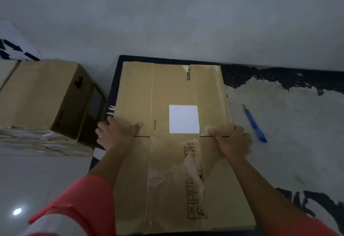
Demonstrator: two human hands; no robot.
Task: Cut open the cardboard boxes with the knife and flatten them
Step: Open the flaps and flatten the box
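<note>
A flattened brown cardboard box (173, 94) with a white label and torn tape lies in front of me on a dark mat. My left hand (115, 133) grips its left edge, thumb on top and fingers under the edge. My right hand (232, 139) grips its right edge the same way, thumb on the upper face. A blue-handled knife (254, 123) lies on the mat to the right of the box, untouched.
An unflattened cardboard box (46, 96) sits to the left on a stack of flat cardboard (37, 142). A dark patterned mat (279, 124) covers the floor under the work. A grey wall (167, 12) rises behind; pale floor tiles (37, 180) lie at left.
</note>
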